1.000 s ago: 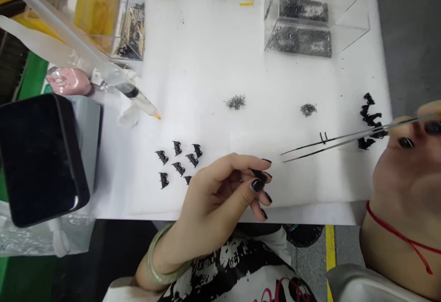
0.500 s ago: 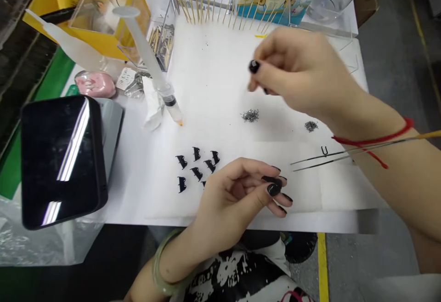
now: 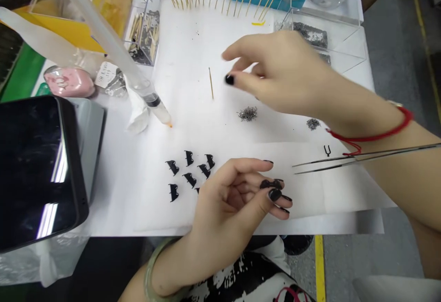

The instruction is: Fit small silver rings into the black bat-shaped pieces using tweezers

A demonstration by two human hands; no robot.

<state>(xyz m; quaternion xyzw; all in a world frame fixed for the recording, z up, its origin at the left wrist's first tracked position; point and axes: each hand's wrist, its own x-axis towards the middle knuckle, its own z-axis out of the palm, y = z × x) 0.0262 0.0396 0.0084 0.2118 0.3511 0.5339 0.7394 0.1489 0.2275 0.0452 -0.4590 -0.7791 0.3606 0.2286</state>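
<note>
Black piece noted pinched at the fingertips of my left hand, the thumb closed against a finger over the white sheet. My right hand is raised with its fingers parted, slightly blurred — right of the wooden stick and apart from it, with a metallic heap just below the hand in view. Seven dark winged pieces lie left of my left hand, one partly hidden, while tweezers cross my right forearm in view — their support I cannot tell.
</note>
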